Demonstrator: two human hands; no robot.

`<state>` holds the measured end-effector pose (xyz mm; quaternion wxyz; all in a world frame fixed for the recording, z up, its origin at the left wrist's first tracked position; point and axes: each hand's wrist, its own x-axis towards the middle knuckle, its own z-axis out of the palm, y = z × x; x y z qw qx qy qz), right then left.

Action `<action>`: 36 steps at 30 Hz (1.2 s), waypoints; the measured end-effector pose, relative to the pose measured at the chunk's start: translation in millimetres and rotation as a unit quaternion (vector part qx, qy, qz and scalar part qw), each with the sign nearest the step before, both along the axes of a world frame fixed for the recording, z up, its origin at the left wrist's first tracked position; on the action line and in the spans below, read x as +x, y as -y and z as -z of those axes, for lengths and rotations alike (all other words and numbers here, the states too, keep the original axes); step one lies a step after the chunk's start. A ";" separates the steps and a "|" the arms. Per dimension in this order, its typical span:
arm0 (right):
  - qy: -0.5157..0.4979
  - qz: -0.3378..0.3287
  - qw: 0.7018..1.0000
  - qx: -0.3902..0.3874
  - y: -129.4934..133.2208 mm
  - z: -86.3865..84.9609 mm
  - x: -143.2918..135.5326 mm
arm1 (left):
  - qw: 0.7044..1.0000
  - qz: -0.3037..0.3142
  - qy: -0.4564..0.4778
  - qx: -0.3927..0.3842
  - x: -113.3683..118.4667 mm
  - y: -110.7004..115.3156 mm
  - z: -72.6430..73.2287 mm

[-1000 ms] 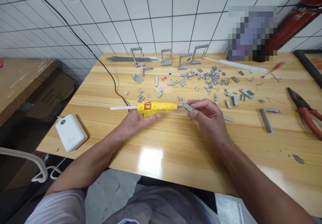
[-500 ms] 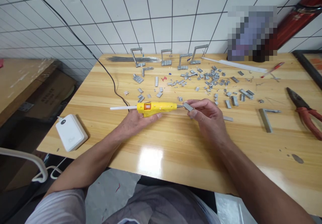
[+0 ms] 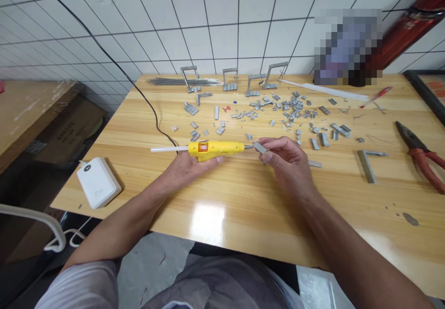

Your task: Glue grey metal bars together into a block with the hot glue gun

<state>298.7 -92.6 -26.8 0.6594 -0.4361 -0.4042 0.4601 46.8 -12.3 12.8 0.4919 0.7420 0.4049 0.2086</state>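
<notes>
Two bare hands meet above the middle of a wooden table (image 3: 243, 207). The left hand (image 3: 189, 165) is closed around a yellow glue gun (image 3: 222, 148), its thumb stretched along the underside; the other fingers are mostly hidden. The gun lies level, its nozzle pointing right, with a clear glue stick (image 3: 168, 149) poking out of its rear.

The right hand (image 3: 287, 158) pinches a small grey metal piece (image 3: 260, 148) between thumb and fingers, right at the nozzle tip; whether the two touch is hard to tell.

Little has changed from the earlier frames. The nozzle and metal piece keep their places, while the gun's rear and the glue stick sit very slightly farther left. The black cable (image 3: 157, 119), running down to the left hand, has also shifted a touch left.

Four small metal frames (image 3: 230, 86) stand at the far side, near the tiled wall (image 3: 222, 17). Metal scraps (image 3: 297, 105) lie scattered between them and the hands. To the right are an L-shaped bar (image 3: 366, 165) and red-handled pliers (image 3: 422, 154); a white box (image 3: 99, 183) rests at the near left.
</notes>
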 end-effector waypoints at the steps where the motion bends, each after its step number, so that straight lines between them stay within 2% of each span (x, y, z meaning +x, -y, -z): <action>1: 0.001 -0.001 1.000 0.000 0.1 0.1 0.1 | 1.000 0.001 0.002 0.009 0.5 -0.3 -0.8; 5: 0.011 0.002 1.000 -0.010 0.8 0.6 0.0 | 1.000 0.008 -0.001 0.015 1.6 -0.3 -2.2; 15: 0.021 0.000 1.000 -0.008 0.5 2.9 0.0 | 0.999 0.001 0.007 -0.043 1.5 4.0 -1.4; 24: 0.006 -0.006 1.000 -0.005 -1.8 -0.8 -1.0 | 1.000 0.009 0.003 -0.015 1.2 2.8 -2.7; 36: 0.012 0.011 1.000 -0.008 -4.9 1.1 -1.2 | 0.999 0.003 0.016 -0.044 2.6 4.0 -2.8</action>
